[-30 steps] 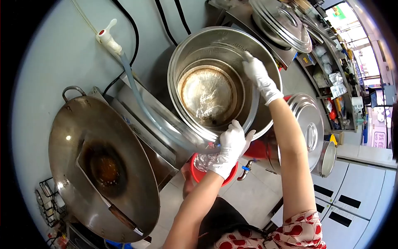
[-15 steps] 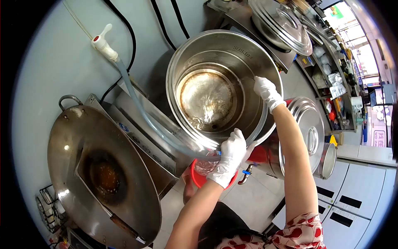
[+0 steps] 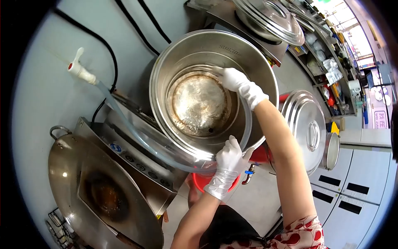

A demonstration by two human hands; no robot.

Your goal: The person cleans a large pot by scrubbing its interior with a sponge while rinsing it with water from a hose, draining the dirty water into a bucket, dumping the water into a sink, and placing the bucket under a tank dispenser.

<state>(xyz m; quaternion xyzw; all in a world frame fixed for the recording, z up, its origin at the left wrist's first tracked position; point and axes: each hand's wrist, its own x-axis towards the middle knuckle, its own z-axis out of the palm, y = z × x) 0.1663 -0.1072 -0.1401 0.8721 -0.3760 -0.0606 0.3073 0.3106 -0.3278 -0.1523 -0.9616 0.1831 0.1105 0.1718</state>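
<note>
The left hand, gloved in white, stays at the near rim of the big steel pot, its fingers curled around the clear hose; whether they also clasp the rim, I cannot tell. Farther in, the gloved right hand is closed around the hose near its end. Half a second ago it was by the pot's right wall; now it reaches farther over the interior, drawing the hose's curve with it. The hose mouth seems to be aimed at a new stretch of wall, with the base glistening as if wet.

What the pot stands on is hidden. Beside it runs a steel stove, with a broad, darkened wok at its left. A red bucket sits below the left hand on the tiled floor. To the right is a lidded vessel; beyond are a steel desk carrying a covered pan, pale cabinets and crowded shelves.
</note>
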